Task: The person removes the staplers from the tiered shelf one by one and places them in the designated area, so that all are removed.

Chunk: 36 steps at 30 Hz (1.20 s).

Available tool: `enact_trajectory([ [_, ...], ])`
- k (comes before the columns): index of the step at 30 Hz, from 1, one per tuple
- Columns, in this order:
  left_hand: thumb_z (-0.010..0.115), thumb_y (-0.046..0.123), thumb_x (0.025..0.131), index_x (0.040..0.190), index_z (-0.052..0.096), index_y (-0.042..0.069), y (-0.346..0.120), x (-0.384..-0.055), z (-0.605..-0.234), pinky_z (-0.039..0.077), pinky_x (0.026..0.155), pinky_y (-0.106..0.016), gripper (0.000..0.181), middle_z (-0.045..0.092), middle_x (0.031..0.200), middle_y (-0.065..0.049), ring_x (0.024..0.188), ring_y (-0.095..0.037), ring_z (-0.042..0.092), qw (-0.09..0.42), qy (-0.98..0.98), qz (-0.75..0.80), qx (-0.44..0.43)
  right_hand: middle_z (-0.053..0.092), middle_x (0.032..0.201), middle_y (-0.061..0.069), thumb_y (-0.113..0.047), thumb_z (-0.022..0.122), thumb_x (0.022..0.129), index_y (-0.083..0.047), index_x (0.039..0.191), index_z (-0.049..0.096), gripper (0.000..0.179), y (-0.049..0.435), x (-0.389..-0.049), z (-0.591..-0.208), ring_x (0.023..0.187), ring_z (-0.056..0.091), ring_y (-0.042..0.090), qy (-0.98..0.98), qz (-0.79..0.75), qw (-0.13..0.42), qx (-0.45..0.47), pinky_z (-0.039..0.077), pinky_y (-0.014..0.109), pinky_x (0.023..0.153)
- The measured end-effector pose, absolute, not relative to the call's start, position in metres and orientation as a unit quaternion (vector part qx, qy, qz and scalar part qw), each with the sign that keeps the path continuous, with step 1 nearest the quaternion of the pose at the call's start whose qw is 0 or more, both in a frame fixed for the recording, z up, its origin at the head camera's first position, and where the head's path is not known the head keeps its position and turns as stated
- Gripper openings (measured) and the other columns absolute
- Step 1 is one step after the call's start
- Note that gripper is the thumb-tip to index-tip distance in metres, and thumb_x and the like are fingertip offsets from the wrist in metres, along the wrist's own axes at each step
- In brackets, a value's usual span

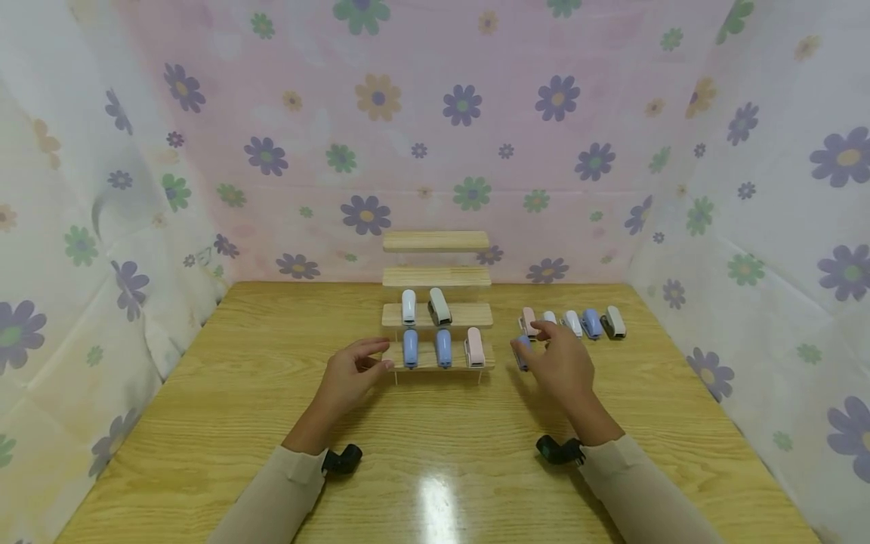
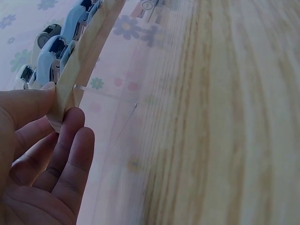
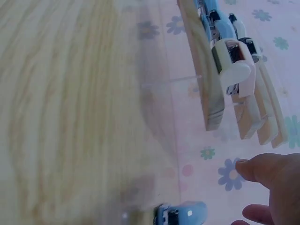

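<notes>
From my remote seat, I read place as staged recording booth. Flowered backdrop cloth (image 1: 435,177) hangs behind; creased side drapes (image 1: 54,378) close in wood-grain surface (image 1: 217,423) at left and right. Glare patch (image 1: 438,506) on near part of surface suggests lighting from above. Black devices (image 1: 343,459) at both cuffs (image 1: 302,462) look like recording gear. Small staplers (image 1: 443,347), on tiered wooden rack (image 1: 435,242) and beside it, lend stationery-display look. Home, lab or office beyond cloth: I cannot tell.
</notes>
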<state>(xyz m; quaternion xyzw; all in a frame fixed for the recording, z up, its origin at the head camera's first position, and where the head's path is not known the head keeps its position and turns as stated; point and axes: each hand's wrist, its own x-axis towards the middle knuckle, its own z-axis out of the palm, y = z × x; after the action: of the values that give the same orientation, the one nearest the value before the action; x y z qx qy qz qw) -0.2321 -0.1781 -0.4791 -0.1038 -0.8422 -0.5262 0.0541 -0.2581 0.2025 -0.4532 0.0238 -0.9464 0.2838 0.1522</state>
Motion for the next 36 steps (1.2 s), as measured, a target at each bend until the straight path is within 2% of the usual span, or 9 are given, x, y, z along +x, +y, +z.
enact_trajectory([
  [3,0.075,0.025,0.098,0.135,0.070,0.013,-0.178,-0.231,-0.478,0.059,0.078,-0.024,0.040,0.062,0.144,-0.002,0.103,-0.021,0.071,0.053,-0.843,-0.526,-0.104,0.071,0.114,0.010,-0.056,0.072,0.093,-0.015,0.139,0.066,0.062,0.196,-0.259,-0.448,0.097,0.067,0.031,-0.942,0.285,0.173,0.032,0.046,0.032,0.047],
  [7,0.075,0.024,0.097,0.135,0.070,0.013,-0.178,-0.230,-0.477,0.059,0.076,-0.024,0.039,0.062,0.145,-0.003,0.103,-0.022,0.071,0.052,-0.840,-0.529,-0.105,0.071,0.111,0.009,-0.057,0.071,0.094,-0.017,0.140,0.066,0.061,0.186,-0.261,-0.441,0.095,0.069,0.030,-0.939,0.284,0.192,0.040,0.051,0.035,0.053],
  [10,0.076,0.024,0.097,0.134,0.071,0.013,-0.177,-0.230,-0.476,0.059,0.075,-0.024,0.039,0.062,0.144,-0.003,0.103,-0.022,0.071,0.053,-0.839,-0.531,-0.104,0.071,0.113,0.008,-0.057,0.069,0.095,-0.018,0.140,0.065,0.060,0.178,-0.262,-0.435,0.096,0.069,0.029,-0.936,0.290,0.193,0.042,0.054,0.037,0.060],
  [20,0.076,0.024,0.097,0.134,0.071,0.015,-0.177,-0.230,-0.478,0.060,0.075,-0.024,0.039,0.062,0.145,-0.003,0.103,-0.021,0.071,0.053,-0.838,-0.533,-0.106,0.071,0.115,0.003,-0.067,0.064,0.093,-0.022,0.141,0.065,0.066,0.156,-0.264,-0.421,0.102,0.068,0.029,-0.928,0.310,0.199,0.056,0.056,0.045,0.070],
  [26,0.076,0.024,0.097,0.135,0.071,0.015,-0.177,-0.230,-0.477,0.059,0.076,-0.025,0.039,0.062,0.145,-0.002,0.103,-0.022,0.070,0.051,-0.838,-0.534,-0.101,0.069,0.115,0.003,-0.065,0.065,0.094,-0.022,0.140,0.066,0.063,0.143,-0.263,-0.416,0.100,0.066,0.028,-0.922,0.325,0.200,0.068,0.056,0.045,0.069],
  [31,0.076,0.024,0.097,0.135,0.070,0.012,-0.178,-0.231,-0.478,0.059,0.074,-0.024,0.040,0.062,0.144,-0.003,0.103,-0.022,0.070,0.053,-0.835,-0.537,-0.105,0.071,0.109,0.003,-0.062,0.068,0.094,-0.021,0.135,0.070,0.058,0.132,-0.265,-0.415,0.096,0.066,0.029,-0.915,0.327,0.222,0.085,0.054,0.040,0.065],
  [36,0.076,0.025,0.097,0.136,0.070,0.011,-0.177,-0.231,-0.479,0.059,0.073,-0.024,0.042,0.062,0.144,-0.004,0.103,-0.021,0.070,0.055,-0.835,-0.537,-0.108,0.071,0.105,0.003,-0.060,0.071,0.092,-0.021,0.134,0.071,0.057,0.119,-0.266,-0.412,0.090,0.067,0.024,-0.918,0.311,0.229,0.096,0.054,0.038,0.062],
])
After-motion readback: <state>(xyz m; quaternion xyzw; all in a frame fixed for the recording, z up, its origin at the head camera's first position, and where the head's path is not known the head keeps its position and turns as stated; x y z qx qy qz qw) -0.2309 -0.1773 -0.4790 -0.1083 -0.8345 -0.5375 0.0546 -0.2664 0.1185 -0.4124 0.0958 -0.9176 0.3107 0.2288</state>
